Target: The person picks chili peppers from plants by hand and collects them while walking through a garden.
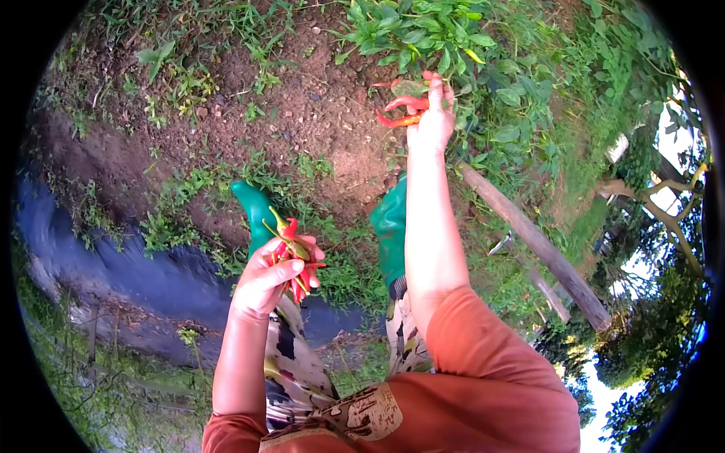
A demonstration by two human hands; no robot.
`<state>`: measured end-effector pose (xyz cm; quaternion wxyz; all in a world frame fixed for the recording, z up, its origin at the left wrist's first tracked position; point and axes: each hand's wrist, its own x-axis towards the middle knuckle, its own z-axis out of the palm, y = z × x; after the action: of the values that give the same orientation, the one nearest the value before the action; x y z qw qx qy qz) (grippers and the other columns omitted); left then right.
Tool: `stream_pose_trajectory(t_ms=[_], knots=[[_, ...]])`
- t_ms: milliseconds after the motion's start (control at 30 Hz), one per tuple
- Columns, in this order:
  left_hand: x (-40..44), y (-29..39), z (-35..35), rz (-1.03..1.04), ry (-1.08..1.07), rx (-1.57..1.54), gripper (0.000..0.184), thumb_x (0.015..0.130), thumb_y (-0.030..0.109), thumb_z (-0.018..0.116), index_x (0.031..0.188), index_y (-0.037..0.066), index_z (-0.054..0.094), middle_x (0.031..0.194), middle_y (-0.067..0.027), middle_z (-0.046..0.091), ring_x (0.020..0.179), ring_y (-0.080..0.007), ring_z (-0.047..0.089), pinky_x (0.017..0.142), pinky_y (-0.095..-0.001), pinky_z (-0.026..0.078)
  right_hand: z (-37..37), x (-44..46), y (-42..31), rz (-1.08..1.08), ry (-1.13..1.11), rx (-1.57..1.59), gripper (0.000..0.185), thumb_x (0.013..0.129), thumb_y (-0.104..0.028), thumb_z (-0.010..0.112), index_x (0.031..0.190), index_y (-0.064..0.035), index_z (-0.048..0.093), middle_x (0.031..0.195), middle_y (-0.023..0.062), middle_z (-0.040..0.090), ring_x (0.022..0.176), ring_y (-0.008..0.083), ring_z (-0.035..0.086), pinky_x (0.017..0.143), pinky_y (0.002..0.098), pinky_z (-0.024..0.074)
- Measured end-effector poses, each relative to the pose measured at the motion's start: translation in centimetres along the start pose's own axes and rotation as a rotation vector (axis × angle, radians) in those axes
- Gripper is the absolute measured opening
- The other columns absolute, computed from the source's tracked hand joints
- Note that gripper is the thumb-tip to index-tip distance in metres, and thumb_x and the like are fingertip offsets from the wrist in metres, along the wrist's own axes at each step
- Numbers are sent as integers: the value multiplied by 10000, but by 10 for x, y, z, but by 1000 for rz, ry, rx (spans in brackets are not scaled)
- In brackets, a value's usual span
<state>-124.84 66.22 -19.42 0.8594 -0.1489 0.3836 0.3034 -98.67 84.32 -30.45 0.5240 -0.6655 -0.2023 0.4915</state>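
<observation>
My left hand (264, 281) is closed around a bunch of red chili peppers (291, 230), whose tips and green stems poke out past the thumb and fingers. Farther out, my right hand (433, 124) grips a few more red chili peppers (408, 101) that stick out to the left of its fingers. Its fingertips reach the lower edge of a leafy pepper plant (411, 34). On that plant hangs a yellow-green pepper (474, 57). Exactly how the right fingers wrap the peppers is partly hidden.
I stand in green boots (390, 226) on weedy brown soil (302, 98). A dark blue-grey strip (143, 257) runs along the left. At right, a wooden pole (536, 245) lies slanting by dense foliage, with a bare branch (668, 211) beyond.
</observation>
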Motion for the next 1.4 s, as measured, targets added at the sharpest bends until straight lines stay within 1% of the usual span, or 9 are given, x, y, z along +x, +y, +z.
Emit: stream_pose_trajectory(t_ms=[333, 667, 733, 933, 1067, 1100, 1167, 1333, 1400], knots=[[0, -6, 16, 3, -24, -3, 436, 747, 104, 645, 1119, -53, 479, 959, -146, 593, 671, -214, 622, 628, -304, 535, -13, -19, -15, 80, 101, 375, 236, 894, -303, 495, 1015, -104, 527, 829, 10, 560, 622, 92, 517, 494, 259, 418], [-2, -4, 22, 16, -46, -9, 420, 754, 93, 635, 1115, -55, 480, 972, -150, 588, 734, -219, 620, 655, -323, 544, -28, -15, -6, 300, -272, 702, 260, 892, -231, 477, 1131, -141, 525, 741, -27, 557, 521, 114, 460, 440, 260, 362], [-2, -3, 21, 11, -51, -12, 418, 754, 92, 635, 1114, -55, 481, 973, -150, 587, 750, -219, 620, 657, -324, 544, -21, -20, -6, 372, -78, 462, 269, 899, -255, 468, 1137, -141, 526, 761, -17, 572, 524, 119, 474, 443, 273, 375], [-5, 5, 22, 58, -37, -9, 424, 747, 105, 644, 1110, -46, 484, 968, -148, 588, 754, -223, 622, 646, -315, 544, -4, -63, -27, 320, -170, 282, 230, 857, -151, 556, 1069, -63, 550, 901, 83, 622, 559, 117, 517, 446, 247, 385], [-5, 22, 29, 128, -20, -32, 483, 752, 117, 652, 1159, -51, 453, 975, -159, 581, 798, -237, 614, 645, -324, 542, -4, -83, -47, 355, -551, 232, 194, 855, -79, 535, 1036, -16, 566, 977, 146, 630, 553, 84, 508, 496, 204, 415], [-5, 27, 34, 178, 6, 9, 469, 751, 112, 626, 1163, -41, 462, 957, -174, 576, 659, -259, 604, 619, -328, 512, 0, -88, -54, 396, -586, 189, 190, 854, -72, 533, 1032, -17, 568, 977, 147, 631, 550, 79, 507, 501, 204, 420], [-1, 42, 36, 198, -61, 33, 552, 750, 127, 631, 1220, -52, 401, 956, -172, 576, 658, -243, 605, 633, -318, 507, 9, -96, -66, 446, -626, 153, 185, 853, -66, 531, 1028, -17, 570, 977, 148, 631, 547, 75, 505, 507, 205, 424], [6, 68, 52, 175, -129, 117, 557, 754, 121, 622, 1226, -56, 386, 937, -166, 585, 653, -226, 610, 634, -295, 503, 45, -119, -96, 563, -883, -156, 171, 850, -61, 537, 1010, -16, 575, 953, 113, 640, 596, 58, 530, 602, 208, 477], [7, 72, 56, 79, -206, 211, 499, 760, 161, 641, 1177, -24, 438, 918, -119, 610, 664, -170, 609, 647, -261, 500, 58, -125, -97, 392, -964, -339, 148, 842, -67, 554, 968, -22, 616, 871, 61, 648, 663, 75, 591, 550, 221, 493]])
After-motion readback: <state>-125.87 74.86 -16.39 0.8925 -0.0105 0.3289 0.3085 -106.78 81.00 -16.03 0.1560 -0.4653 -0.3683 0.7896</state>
